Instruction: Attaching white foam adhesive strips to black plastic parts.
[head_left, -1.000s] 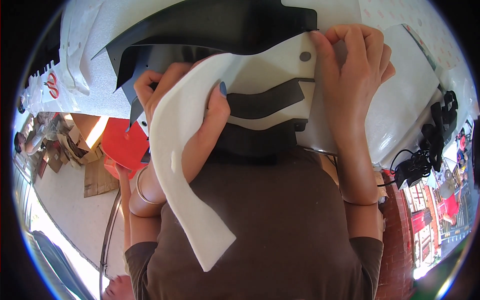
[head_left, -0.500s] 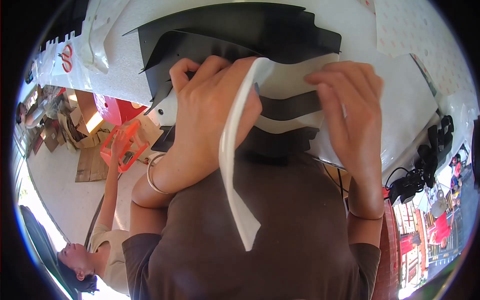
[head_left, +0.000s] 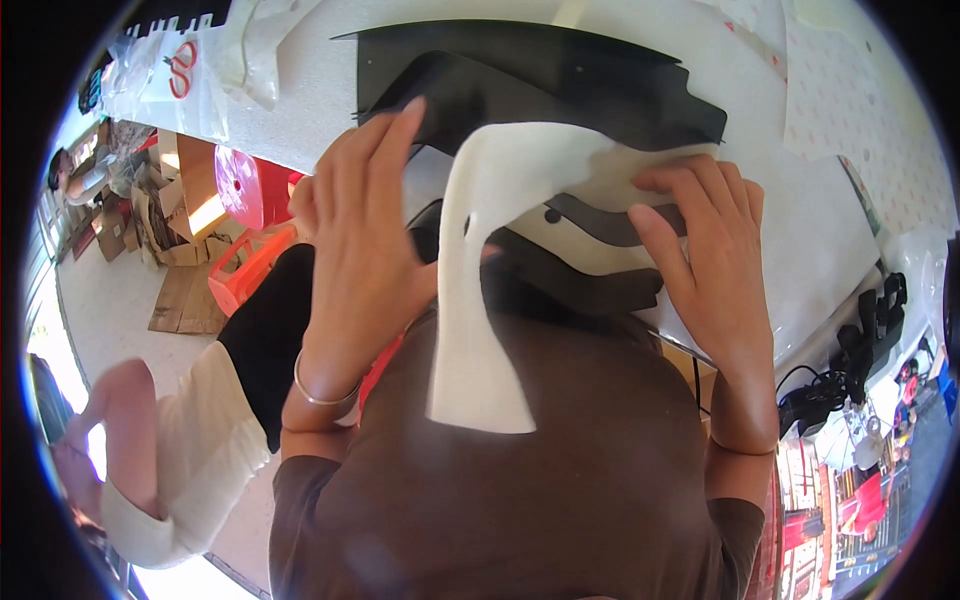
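Observation:
A white curved, bendable strip (head_left: 490,350) arches up from the stack and hangs over its near edge, down in front of my brown shirt. My left hand (head_left: 360,220) is beside it with fingers stretched and apart; its thumb passes behind the strip. My right hand (head_left: 715,235) hovers at or rests on the right end of the strip, fingers bent, thumb apart from them. I cannot tell whether its fingertips touch. Beneath lie overlapping thin black shaped sheets (head_left: 540,75) and another white layer (head_left: 590,258) with wavy edges.
The white-covered table (head_left: 780,260) bears red-handled scissors (head_left: 182,70) at the far left and black cables and straps (head_left: 850,350) at the right edge. Left, a co-worker (head_left: 190,450) bends near an orange-red stool (head_left: 250,265) and cardboard boxes (head_left: 185,215).
My left hand has released the white strip and moved left, its fingers spreading. The strip's hanging end has turned its broad side up. The co-worker has shifted and let go of the stool.

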